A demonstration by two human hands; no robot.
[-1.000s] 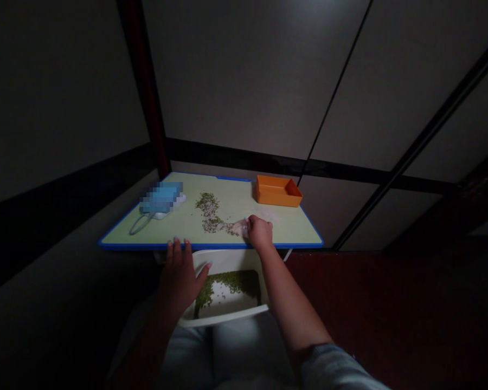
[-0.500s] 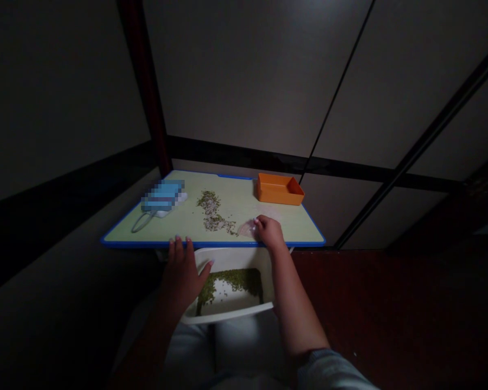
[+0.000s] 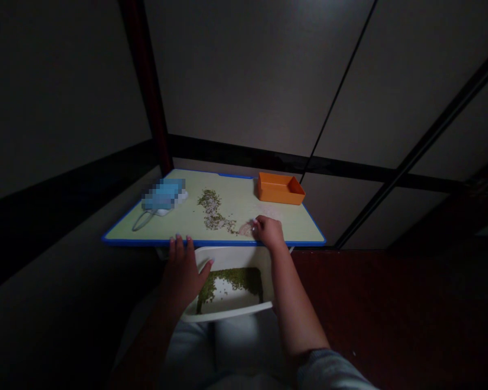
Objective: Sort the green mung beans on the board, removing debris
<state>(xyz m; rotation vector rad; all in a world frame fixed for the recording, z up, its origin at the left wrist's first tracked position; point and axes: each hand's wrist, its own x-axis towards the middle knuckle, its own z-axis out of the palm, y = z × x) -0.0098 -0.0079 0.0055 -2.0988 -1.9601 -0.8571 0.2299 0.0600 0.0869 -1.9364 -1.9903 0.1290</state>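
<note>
My left hand (image 3: 187, 273) lies with fingers spread over the left rim of a white plastic tub (image 3: 231, 313), its fingertips at the table's front edge. Small green grains (image 3: 242, 277), like beans, lie in the tub, which rests on my lap. My right hand (image 3: 269, 232) is closed near the front of the table, its fingers pinched; what they hold, if anything, is too small and dark to make out. Just left of those fingers is a faint pinkish patch (image 3: 246, 228) on the tabletop. Further left, loose green and pale grains (image 3: 212, 208) trail across the surface.
The light-green table (image 3: 179, 230) has a blue edge. An orange open box (image 3: 280, 195) stands at its back right. On the left sits a blurred blue object (image 3: 163, 194) with a grey loop (image 3: 143, 220). Dark panelled walls (image 3: 244, 81) close in behind.
Both hands keep nearly the same places. The view has shifted very slightly; the grains on the table and in the tub look the same.
</note>
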